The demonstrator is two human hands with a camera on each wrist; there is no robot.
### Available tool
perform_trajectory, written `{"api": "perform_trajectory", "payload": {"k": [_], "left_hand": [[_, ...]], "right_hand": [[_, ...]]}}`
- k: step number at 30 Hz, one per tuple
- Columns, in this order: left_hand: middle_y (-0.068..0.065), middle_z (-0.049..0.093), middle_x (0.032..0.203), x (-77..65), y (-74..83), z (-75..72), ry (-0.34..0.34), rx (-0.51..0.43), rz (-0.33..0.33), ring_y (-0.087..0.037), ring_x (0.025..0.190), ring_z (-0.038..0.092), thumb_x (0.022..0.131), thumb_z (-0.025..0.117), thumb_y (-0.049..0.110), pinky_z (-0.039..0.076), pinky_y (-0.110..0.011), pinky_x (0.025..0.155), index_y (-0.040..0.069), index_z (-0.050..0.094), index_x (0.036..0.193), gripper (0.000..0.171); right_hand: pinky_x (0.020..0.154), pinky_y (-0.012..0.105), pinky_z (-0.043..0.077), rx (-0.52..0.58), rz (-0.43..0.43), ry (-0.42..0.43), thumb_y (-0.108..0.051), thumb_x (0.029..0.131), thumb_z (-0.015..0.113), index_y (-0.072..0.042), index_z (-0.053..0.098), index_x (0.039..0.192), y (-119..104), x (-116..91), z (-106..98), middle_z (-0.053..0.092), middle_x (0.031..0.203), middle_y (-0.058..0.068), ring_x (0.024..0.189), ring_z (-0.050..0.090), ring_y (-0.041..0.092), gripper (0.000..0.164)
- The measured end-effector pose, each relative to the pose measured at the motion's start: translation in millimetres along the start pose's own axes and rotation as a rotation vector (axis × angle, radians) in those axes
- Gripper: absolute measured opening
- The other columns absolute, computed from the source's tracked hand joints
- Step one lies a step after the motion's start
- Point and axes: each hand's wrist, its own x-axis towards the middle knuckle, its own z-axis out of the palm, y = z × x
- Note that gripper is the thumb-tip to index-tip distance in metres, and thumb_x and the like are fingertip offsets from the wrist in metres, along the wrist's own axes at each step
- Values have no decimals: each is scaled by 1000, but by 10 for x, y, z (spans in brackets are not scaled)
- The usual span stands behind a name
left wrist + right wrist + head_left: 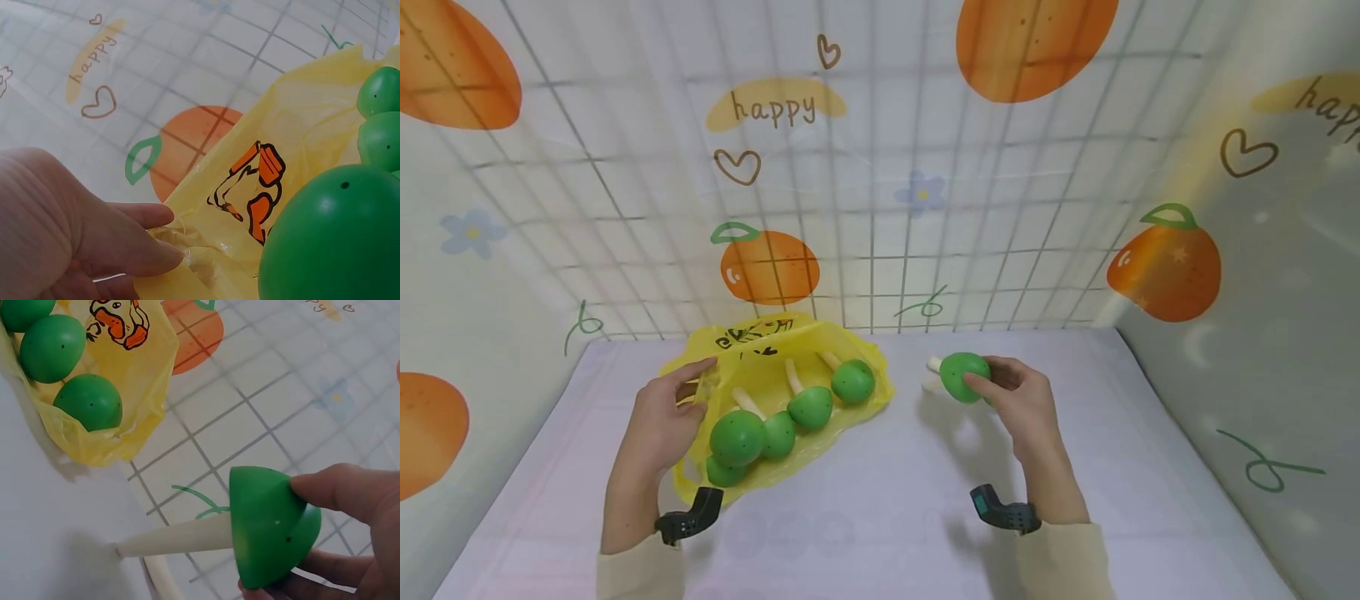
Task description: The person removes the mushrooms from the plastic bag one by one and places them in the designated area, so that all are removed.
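A yellow plastic bag (775,458) printed with a cartoon lies spread on the left of the table. On it rest several green toy mushrooms (737,437) with domed, dotted caps and pale stems. At the bag's left edge my left hand (662,417) pinches the plastic between thumb and fingers, as the left wrist view shows close up. Right of the bag, my right hand (1018,392) holds another green toy mushroom (269,531) by its cap, thumb on one side and fingers on the other. Its white stem points left toward the bag.
The pale table (865,533) ends at a wall covering (880,208) printed with a grid, oranges and hearts. Similar printed sheets rise at both sides. Dark wristbands (688,517) sit on both wrists, below beige sleeves.
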Motion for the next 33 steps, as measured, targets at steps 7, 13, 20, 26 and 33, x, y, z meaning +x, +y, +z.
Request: {"api": "perform_trajectory", "payload": {"k": [7,13,20,26,33], "left_hand": [[-22,44,160,-13,15,-1,1,7,1,-45,140,49,96,50,-13,48,-57,110,6,50,157,63],[-22,43,160,-9,20,6,0,9,0,-45,139,49,96,50,-13,48,-57,110,6,50,157,63],[-22,44,160,-2,15,14,-1,6,-8,-44,140,49,96,51,-13,48,-56,111,7,49,157,64],[-22,44,160,-2,13,9,-3,12,-2,-45,139,50,97,50,-13,50,-56,109,6,50,157,63],[-21,44,160,6,5,10,-5,7,-5,-45,140,49,97,51,-13,48,-56,111,7,49,157,63]], "right_hand": [[108,46,48,-113,-49,-54,-27,98,76,2,55,148,11,-44,-126,62,142,23,129,58,34,62],[116,58,41,-169,-62,-106,-27,98,76,5,55,148,61,-32,-246,60,144,25,133,56,40,63],[118,66,33,-191,-16,-149,-28,99,75,8,50,150,161,-2,-410,53,149,28,136,51,42,67],[115,67,35,-200,14,-171,-26,99,74,10,54,143,274,31,-519,60,138,26,126,56,39,61],[111,58,39,-209,47,-164,-21,97,75,9,59,138,385,96,-551,66,130,20,124,54,35,53]]}}
